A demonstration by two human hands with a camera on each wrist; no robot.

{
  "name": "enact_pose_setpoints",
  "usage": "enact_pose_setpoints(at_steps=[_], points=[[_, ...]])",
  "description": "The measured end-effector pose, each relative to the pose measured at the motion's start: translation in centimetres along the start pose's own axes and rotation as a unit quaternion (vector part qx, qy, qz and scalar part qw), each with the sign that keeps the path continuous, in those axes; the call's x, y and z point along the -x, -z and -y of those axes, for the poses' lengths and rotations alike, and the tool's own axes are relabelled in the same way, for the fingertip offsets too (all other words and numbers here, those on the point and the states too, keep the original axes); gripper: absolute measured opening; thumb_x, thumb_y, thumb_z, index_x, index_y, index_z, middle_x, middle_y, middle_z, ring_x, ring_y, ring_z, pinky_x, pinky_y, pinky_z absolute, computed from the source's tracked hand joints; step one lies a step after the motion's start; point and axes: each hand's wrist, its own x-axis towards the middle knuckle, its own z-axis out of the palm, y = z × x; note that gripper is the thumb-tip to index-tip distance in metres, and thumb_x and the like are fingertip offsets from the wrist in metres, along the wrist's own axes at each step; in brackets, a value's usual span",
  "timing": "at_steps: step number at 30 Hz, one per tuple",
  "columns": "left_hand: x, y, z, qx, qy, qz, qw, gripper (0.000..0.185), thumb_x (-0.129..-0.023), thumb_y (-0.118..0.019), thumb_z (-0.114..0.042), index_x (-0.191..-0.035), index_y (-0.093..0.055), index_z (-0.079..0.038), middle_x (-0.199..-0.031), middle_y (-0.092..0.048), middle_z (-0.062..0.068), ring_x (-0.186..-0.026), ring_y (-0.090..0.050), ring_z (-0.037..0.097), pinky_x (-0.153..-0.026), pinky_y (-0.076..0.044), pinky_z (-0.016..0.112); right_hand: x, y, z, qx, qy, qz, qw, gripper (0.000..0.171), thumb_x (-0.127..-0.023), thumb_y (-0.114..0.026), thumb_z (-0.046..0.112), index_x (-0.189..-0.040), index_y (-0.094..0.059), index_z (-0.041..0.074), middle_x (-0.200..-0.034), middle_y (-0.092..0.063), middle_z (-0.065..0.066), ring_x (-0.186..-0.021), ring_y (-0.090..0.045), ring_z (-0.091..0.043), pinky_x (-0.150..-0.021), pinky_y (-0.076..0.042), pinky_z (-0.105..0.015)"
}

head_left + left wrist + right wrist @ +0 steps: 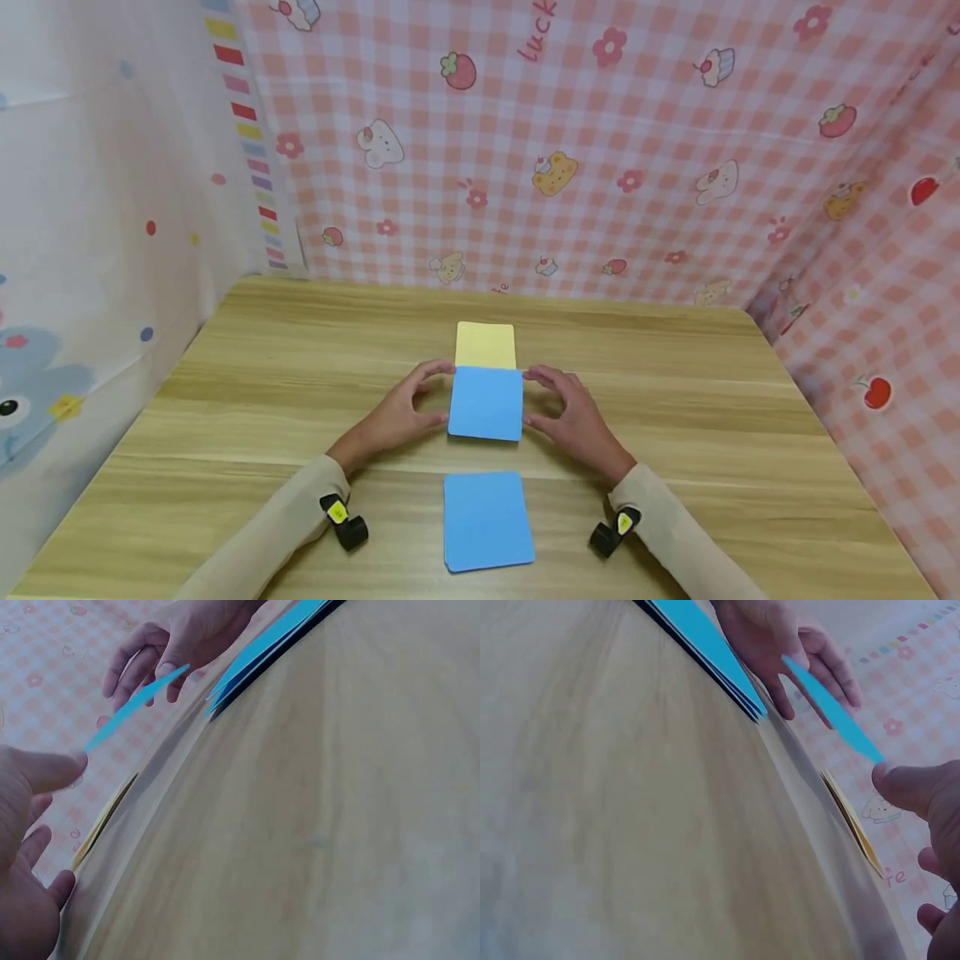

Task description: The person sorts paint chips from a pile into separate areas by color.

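A blue card (486,403) is held a little above the wooden table (675,433) between both hands. My left hand (438,393) pinches its left edge, thumb near and fingers at the far corner. My right hand (534,396) holds the right edge the same way. In the left wrist view the blue card (135,709) hangs tilted between my left thumb (52,769) and my right hand (172,645). The right wrist view shows the blue card (832,712) edge-on. A yellow card (485,344) lies flat just behind it. A stack of blue cards (487,521) lies nearer me.
Pink checked cloth (600,150) walls the back and right, and white patterned cloth (97,208) the left. Bare wood spreads to both sides of the cards. A small black and yellow camera sits on each wrist.
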Motion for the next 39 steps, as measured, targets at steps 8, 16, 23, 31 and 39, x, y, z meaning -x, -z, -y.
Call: enact_pose_setpoints(at_steps=[8, 16, 23, 31, 39], points=[[0.7, 0.4, -1.1, 0.008, 0.038, 0.009, 0.9992, 0.071, -0.090, -0.079, -0.019, -0.150, -0.042, -0.008, -0.148, -0.050, 0.006, -0.145, -0.037, 0.033, -0.118, -0.028, 0.057, 0.2, 0.4, 0.1, -0.042, -0.028, 0.033, 0.998, 0.063, -0.087, -0.082, 0.020, -0.143, -0.054, 0.011, -0.140, -0.061, 0.006, -0.131, -0.045, -0.022, -0.110, -0.037, -0.054], [2.0, -0.1, -1.8, 0.003, 0.048, 0.009, 0.9988, 0.074, -0.088, -0.081, -0.023, -0.150, -0.042, -0.008, -0.147, -0.051, 0.004, -0.144, -0.037, 0.030, -0.120, -0.025, 0.056, 1.3, 0.7, 1.3, -0.054, -0.044, 0.042, 0.997, 0.064, -0.085, -0.084, 0.021, -0.142, -0.055, 0.013, -0.140, -0.061, 0.005, -0.134, -0.044, -0.025, -0.113, -0.033, -0.057], [3.0, -0.3, -2.5, -0.002, 0.053, 0.013, 0.9985, 0.076, -0.089, -0.080, -0.024, -0.150, -0.041, -0.005, -0.147, -0.051, 0.005, -0.145, -0.036, 0.031, -0.121, -0.021, 0.058, 2.4, 0.8, 2.1, -0.038, -0.036, 0.038, 0.998, 0.063, -0.084, -0.085, 0.021, -0.140, -0.058, 0.015, -0.140, -0.061, 0.006, -0.133, -0.046, -0.022, -0.112, -0.036, -0.056], [4.7, -0.9, -3.2, -0.017, 0.076, 0.025, 0.9966, 0.075, -0.086, -0.083, -0.028, -0.148, -0.044, -0.008, -0.143, -0.053, 0.004, -0.144, -0.035, 0.030, -0.119, -0.023, 0.060, 3.8, 1.1, 3.4, -0.011, -0.012, 0.046, 0.999, 0.060, -0.084, -0.085, 0.020, -0.139, -0.060, 0.018, -0.141, -0.059, 0.004, -0.131, -0.048, -0.021, -0.108, -0.041, -0.056], [5.9, -1.4, -4.5, -0.010, 0.073, 0.024, 0.9970, 0.078, -0.085, -0.084, -0.029, -0.148, -0.043, -0.009, -0.141, -0.052, -0.001, -0.144, -0.035, 0.027, -0.120, -0.021, 0.057, 5.4, 1.4, 4.3, -0.016, -0.021, 0.060, 0.998, 0.062, -0.085, -0.083, 0.019, -0.141, -0.057, 0.014, -0.139, -0.059, 0.009, -0.132, -0.047, -0.018, -0.109, -0.041, -0.054]])
